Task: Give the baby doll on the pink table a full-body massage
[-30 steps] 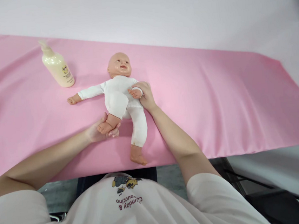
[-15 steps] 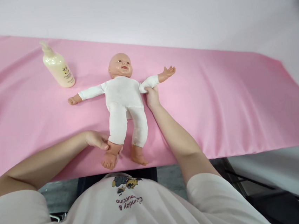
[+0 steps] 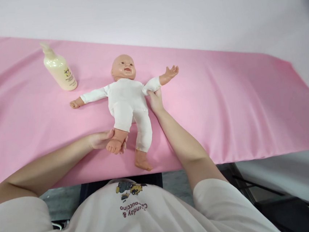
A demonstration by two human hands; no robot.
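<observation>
A baby doll [image 3: 127,95] with a white cloth body lies face up on the pink cloth, its head away from me. My left hand [image 3: 102,139] is closed around the doll's lower leg at the left, just above the foot, and holds that leg raised and bent. Some of its fingertips show beneath the foot. At the doll's other side, my right hand [image 3: 156,100] grips the white sleeve of the outstretched arm from below; most of its fingers are hidden behind that arm. The doll's other leg rests near the table's front edge.
A cream pump bottle [image 3: 62,73] stands on the pink tablecloth [image 3: 224,105], left of the doll's head. Beyond the table rises a white wall [image 3: 161,17]. Dark chair-like parts [image 3: 286,212] are at the lower right.
My left hand has lifted the doll's leg up and away from me, bending it at the knee. The arm in my right hand has shifted slightly left.
</observation>
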